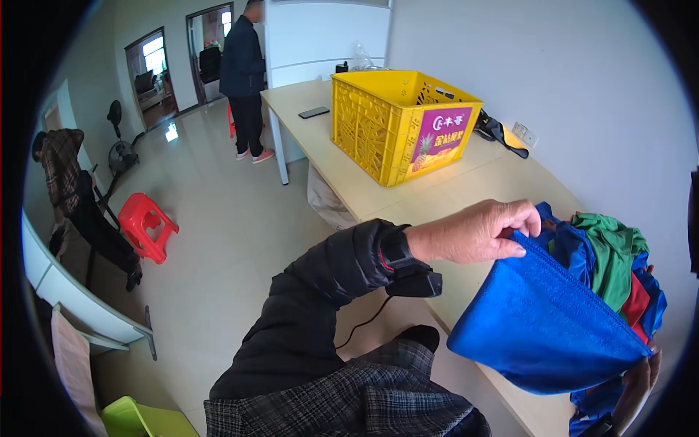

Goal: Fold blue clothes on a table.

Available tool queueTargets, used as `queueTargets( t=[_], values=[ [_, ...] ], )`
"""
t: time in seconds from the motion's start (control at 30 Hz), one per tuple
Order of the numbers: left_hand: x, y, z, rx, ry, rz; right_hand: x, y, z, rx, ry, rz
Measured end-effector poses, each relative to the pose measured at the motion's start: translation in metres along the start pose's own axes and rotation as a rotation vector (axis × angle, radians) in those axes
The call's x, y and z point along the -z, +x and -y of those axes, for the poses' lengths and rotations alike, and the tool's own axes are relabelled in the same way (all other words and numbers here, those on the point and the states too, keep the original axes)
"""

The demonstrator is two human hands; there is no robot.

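A blue towel (539, 328) hangs stretched between my two hands over the table's near edge, sagging in the middle. My left hand (488, 229) pinches its upper left corner between thumb and fingers. At the lower right, my right hand (641, 382) grips the opposite corner, partly cut off by the dark rim of the picture. Just behind the towel lies a loose heap of crumpled cloths, among them a green cloth (610, 255), a red cloth (635, 300) and more blue ones.
A yellow plastic crate (364, 138) stands on the pale table (444, 197), with a phone (314, 112) to its left and a black strap (502, 135) behind. On the floor are a red stool (145, 226) and a green bin (142, 421). Two people (244, 73) stand farther left.
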State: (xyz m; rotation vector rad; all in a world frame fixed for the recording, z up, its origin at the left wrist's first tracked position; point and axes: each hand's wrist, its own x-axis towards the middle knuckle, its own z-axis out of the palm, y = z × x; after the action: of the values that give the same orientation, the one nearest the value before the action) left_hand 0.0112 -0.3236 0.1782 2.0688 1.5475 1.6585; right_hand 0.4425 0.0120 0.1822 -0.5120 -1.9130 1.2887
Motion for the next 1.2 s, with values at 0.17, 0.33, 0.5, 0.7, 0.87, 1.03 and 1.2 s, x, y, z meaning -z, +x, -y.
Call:
queueTargets(
  t=[0.17, 0.33, 0.5, 0.7, 0.87, 1.03, 1.2],
  values=[
    [0.019, 0.001, -0.004, -0.034, -0.008, 0.119, -0.034, -0.020, 0.031, 0.004, 0.194, -0.345],
    [0.008, 0.015, 0.008, 0.032, 0.269, 0.095, -0.056, -0.012, 0.040, 0.020, -0.111, -0.233],
    [-0.012, 0.059, 0.081, 0.021, 0.237, 0.075, -0.051, 0.017, 0.015, -0.044, -0.159, -0.148],
    [-0.032, 0.112, 0.045, -0.013, -0.007, -0.001, -0.027, 0.003, 0.069, 0.057, -0.219, -0.239],
    [-0.012, 0.062, 0.037, -0.025, 0.216, -0.117, -0.076, -0.063, 0.088, 0.101, -0.149, -0.200],
    [-0.009, -0.009, 0.121, 0.533, -0.007, 0.592, -0.139, -0.117, -0.037, -0.276, -0.142, 0.248],
    [-0.038, 0.005, 0.225, 0.723, -0.168, 0.523, -0.187, -0.140, -0.134, -0.291, -0.247, 0.355]
  ],
)
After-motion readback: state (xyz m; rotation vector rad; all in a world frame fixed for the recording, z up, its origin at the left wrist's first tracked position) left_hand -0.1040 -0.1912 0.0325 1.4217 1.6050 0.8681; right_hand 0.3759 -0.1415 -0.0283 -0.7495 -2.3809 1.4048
